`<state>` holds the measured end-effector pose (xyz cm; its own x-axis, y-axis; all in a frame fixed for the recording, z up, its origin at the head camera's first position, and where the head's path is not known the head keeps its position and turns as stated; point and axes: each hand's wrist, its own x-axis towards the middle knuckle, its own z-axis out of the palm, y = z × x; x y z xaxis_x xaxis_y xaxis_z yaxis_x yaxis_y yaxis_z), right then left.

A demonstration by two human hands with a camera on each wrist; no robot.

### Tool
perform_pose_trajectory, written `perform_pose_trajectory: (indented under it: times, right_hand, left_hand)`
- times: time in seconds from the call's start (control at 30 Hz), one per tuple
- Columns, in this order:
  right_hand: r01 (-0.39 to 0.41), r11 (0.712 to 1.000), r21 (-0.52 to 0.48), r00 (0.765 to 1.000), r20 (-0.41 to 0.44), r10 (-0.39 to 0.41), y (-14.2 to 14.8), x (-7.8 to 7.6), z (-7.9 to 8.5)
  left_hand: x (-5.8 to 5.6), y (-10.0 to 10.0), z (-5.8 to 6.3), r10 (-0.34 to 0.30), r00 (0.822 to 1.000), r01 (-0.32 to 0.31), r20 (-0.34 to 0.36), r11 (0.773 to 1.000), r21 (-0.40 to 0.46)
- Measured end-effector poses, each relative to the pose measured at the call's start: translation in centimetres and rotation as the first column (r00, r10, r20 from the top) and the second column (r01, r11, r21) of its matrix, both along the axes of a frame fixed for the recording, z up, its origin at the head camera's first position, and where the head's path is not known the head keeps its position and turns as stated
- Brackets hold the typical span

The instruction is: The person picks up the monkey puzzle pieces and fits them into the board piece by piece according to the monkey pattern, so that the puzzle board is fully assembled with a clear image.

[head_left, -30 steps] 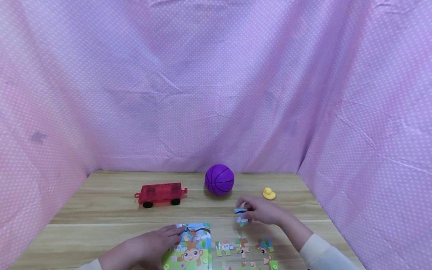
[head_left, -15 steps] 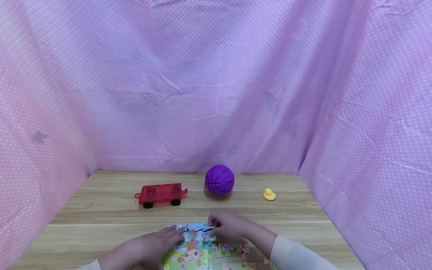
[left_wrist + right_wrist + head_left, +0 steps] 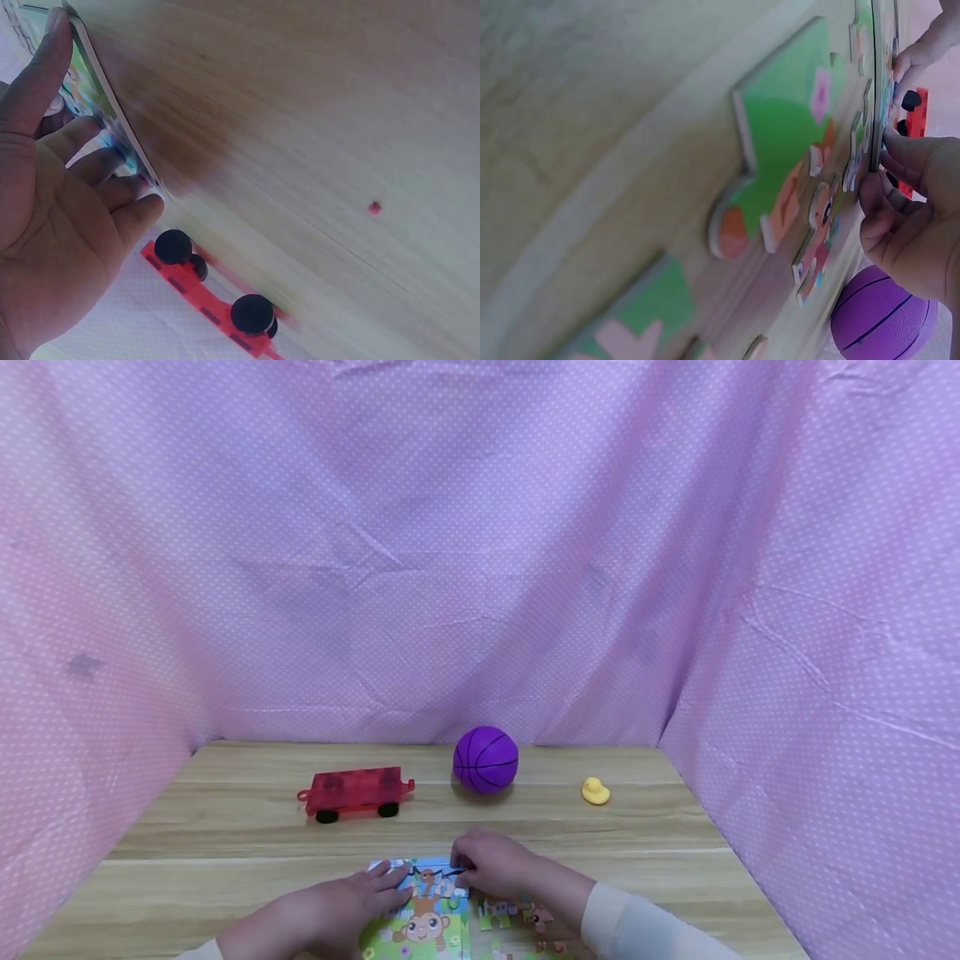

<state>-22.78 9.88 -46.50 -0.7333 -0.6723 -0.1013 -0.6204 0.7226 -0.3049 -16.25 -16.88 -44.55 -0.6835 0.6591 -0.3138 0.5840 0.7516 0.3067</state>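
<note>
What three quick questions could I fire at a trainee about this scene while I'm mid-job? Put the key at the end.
1. True or false: in the head view, the purple ball sits between the red wagon and the yellow duck.
2. Which toy shows in the left wrist view? A: purple ball; B: yellow duck; C: red wagon.
3. Fill in two words: in the head view, the person's ____ is at the upper right corner of the monkey puzzle.

Key: 1. True. 2. C. 3. Right hand.
</note>
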Motion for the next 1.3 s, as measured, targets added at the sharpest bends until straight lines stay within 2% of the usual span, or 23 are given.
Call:
perform_pose_trajectory:
  times: [0.1,0.27,0.37,0.6,0.73,0.97,1.07,1.3]
  right_hand:
    - [-0.009,1.0,0.008,1.0,-0.02,0.01,-0.1,0.2,0.0]
    - [-0.047,0.999,-0.009,0.997,-0.057,0.046,-0.3,0.5,0.1]
    - [-0.061,0.998,-0.019,0.997,-0.043,0.06,-0.2,0.7,0.3]
    - [-0.086,0.996,0.033,0.994,-0.071,0.089,-0.1,1.0,0.5]
    - [-0.071,0.997,0.019,0.996,-0.052,0.072,0.0,0.7,0.5]
    - [-0.038,0.998,-0.059,0.998,0.048,0.041,-0.1,0.2,0.2]
    - [-0.054,0.997,-0.052,0.998,0.03,0.056,-0.1,0.2,0.0]
    - [-0.094,0.993,0.073,0.991,-0.084,0.1,-0.4,0.8,0.2]
  left_hand:
    - [0.1,0.0,0.1,0.018,1.0,-0.018,0.022,1.0,0.006]
    - [0.2,-0.1,0.0,0.011,1.0,-0.011,0.011,1.0,0.011]
    - [0.1,-0.1,-0.1,0.008,1.0,-0.009,0.023,1.0,0.02]
    - [0.2,-0.1,0.0,0.016,0.999,-0.016,0.028,1.0,0.012]
    - [0.3,0.0,0.3,0.028,0.999,-0.028,0.031,1.0,0.003]
    - [0.3,0.0,0.4,0.023,0.999,-0.024,0.049,1.0,0.012]
    - [0.3,0.0,0.4,0.016,0.999,-0.017,0.04,1.0,0.017]
    - [0.4,0.0,0.5,0.028,0.999,-0.029,0.03,1.0,0.008]
